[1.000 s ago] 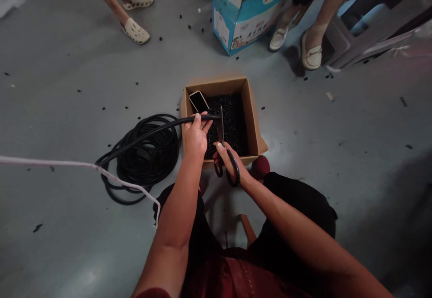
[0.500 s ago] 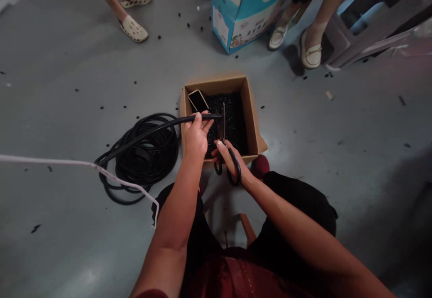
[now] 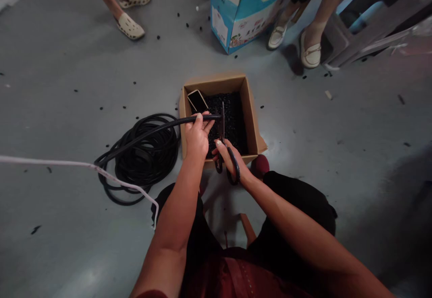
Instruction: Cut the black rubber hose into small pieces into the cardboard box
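My left hand (image 3: 198, 135) is closed around a black corrugated tube (image 3: 158, 128) near its free end, above the left side of a cardboard box (image 3: 251, 118). In my right hand (image 3: 231, 154) are black-handled scissors (image 3: 223, 122), blades pointing away from me. The tube's end lies at the blades; whether they have cut into it I cannot tell. Beneath both hands, many small black pieces (image 3: 234, 118) fill the bottom of the box. A flat dark rectangle with a pale edge (image 3: 197, 101) leans in the box's far left corner.
Left of the box lies a coil of the black tube (image 3: 145, 154). A white cord (image 3: 121, 182) crosses at left. Beyond stands a blue and white carton (image 3: 248, 23), between two people's feet. Grey plastic stools (image 3: 354, 23) stand far right. Black bits are scattered over the floor (image 3: 67, 131).
The scissor handles have drawn slightly closer together. My left hand and the tube have hardly moved. The foot at far left appears shifted slightly.
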Action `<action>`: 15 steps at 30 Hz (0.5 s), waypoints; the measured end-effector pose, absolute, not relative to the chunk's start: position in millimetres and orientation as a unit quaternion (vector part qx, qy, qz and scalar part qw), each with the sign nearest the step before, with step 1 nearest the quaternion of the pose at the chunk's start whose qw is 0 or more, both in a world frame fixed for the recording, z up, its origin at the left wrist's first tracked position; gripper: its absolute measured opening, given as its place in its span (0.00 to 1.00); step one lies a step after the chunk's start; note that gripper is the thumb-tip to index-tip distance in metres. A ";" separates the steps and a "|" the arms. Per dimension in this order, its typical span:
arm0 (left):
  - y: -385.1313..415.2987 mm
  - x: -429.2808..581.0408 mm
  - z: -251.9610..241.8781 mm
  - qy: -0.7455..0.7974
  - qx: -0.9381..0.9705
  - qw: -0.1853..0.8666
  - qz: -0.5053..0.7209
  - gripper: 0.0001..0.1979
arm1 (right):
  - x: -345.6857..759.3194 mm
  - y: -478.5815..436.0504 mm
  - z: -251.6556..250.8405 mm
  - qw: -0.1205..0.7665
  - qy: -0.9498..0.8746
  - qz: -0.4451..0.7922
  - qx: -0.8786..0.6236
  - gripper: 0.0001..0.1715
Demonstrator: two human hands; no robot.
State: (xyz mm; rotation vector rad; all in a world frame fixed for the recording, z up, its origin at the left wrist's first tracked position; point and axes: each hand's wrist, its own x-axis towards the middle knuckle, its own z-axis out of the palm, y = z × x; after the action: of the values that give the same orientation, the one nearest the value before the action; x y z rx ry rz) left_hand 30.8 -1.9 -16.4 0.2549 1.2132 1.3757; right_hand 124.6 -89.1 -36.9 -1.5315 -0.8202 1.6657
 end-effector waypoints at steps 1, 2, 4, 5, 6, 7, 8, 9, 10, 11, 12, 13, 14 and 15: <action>-1.8 30.9 -16.3 0.524 0.108 0.601 0.594 0.08 | 124.6 -89.0 -36.9 0.361 -0.315 0.647 -0.593 0.31; -1.8 31.0 -15.8 0.524 0.105 0.602 0.593 0.08 | 124.5 -88.9 -36.9 0.363 -0.313 0.648 -0.592 0.31; -1.6 31.5 -13.8 0.525 0.096 0.604 0.592 0.08 | 124.2 -88.6 -37.2 0.366 -0.310 0.649 -0.590 0.32; -1.6 31.8 -12.6 0.525 0.091 0.604 0.592 0.08 | 124.1 -88.5 -37.3 0.367 -0.310 0.649 -0.590 0.32; -1.6 32.1 -11.5 0.525 0.087 0.605 0.593 0.08 | 124.0 -88.5 -37.1 0.367 -0.310 0.648 -0.591 0.33; -1.6 32.3 -10.5 0.525 0.084 0.604 0.593 0.08 | 124.0 -88.6 -36.8 0.367 -0.310 0.647 -0.593 0.33; -1.7 32.5 -9.8 0.525 0.082 0.604 0.594 0.08 | 124.1 -88.7 -36.2 0.366 -0.311 0.646 -0.594 0.34; -1.8 32.7 -9.5 0.524 0.081 0.604 0.594 0.09 | 124.3 -88.9 -35.4 0.366 -0.312 0.644 -0.595 0.34; -2.0 32.7 -9.4 0.524 0.082 0.604 0.594 0.09 | 124.5 -89.1 -34.4 0.365 -0.316 0.642 -0.595 0.35; -2.1 32.7 -9.7 0.524 0.084 0.605 0.593 0.08 | 124.7 -89.3 -33.3 0.365 -0.319 0.640 -0.595 0.35; -2.2 32.6 -10.3 0.525 0.085 0.605 0.592 0.08 | 125.0 -89.4 -32.2 0.365 -0.322 0.639 -0.595 0.35; -2.3 32.5 -10.9 0.525 0.086 0.606 0.592 0.08 | 125.2 -89.5 -31.3 0.365 -0.325 0.638 -0.595 0.35; -2.3 32.3 -11.7 0.525 0.086 0.606 0.591 0.08 | 125.4 -89.5 -30.7 0.363 -0.326 0.638 -0.596 0.35; -2.3 32.1 -12.4 0.526 0.086 0.606 0.591 0.08 | 125.5 -89.6 -30.5 0.361 -0.326 0.637 -0.598 0.35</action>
State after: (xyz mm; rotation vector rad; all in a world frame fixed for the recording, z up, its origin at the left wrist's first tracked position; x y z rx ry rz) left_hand 32.1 -2.3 -12.4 0.1981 1.2154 1.3668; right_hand 125.5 -89.6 -30.5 -1.5410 -0.8394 1.6418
